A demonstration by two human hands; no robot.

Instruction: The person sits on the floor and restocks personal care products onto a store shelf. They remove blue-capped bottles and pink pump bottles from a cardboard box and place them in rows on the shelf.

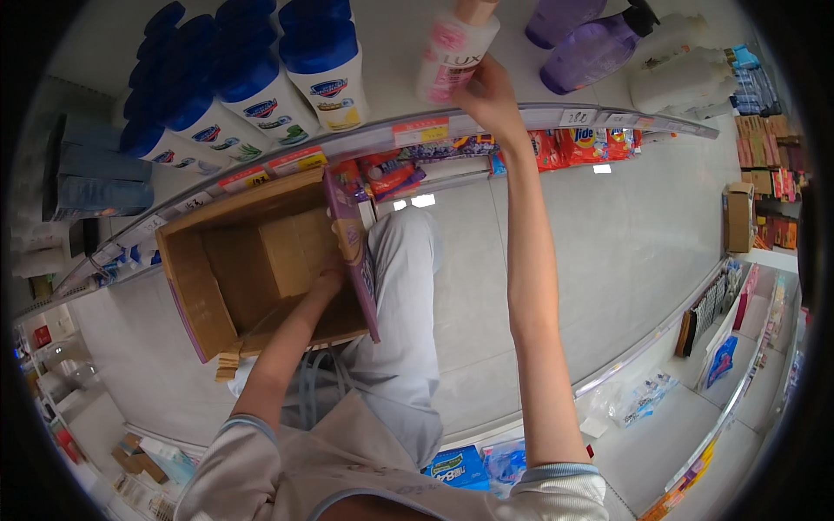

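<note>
My right hand (pixel 487 98) grips the lower part of a white and pink Lux bottle (pixel 448 55) with a pink-gold cap, at the front of the upper shelf (pixel 391 84). My left hand (pixel 328 282) reaches into a cardboard box (pixel 195 280) with a purple printed side. It is near the box's right inner wall, and its fingers are not clear to see. No goods show in the visible part of the box, which leans against my leg (pixel 404 293) below the shelf edge.
White Safeguard bottles (pixel 332 84) with blue caps stand in rows left of the Lux bottle. Purple pump bottles (pixel 589 52) are to its right. Red Tide bags (pixel 583 146) lie below the price rail (pixel 365 143). Another shelf unit (pixel 664 449) is at lower right.
</note>
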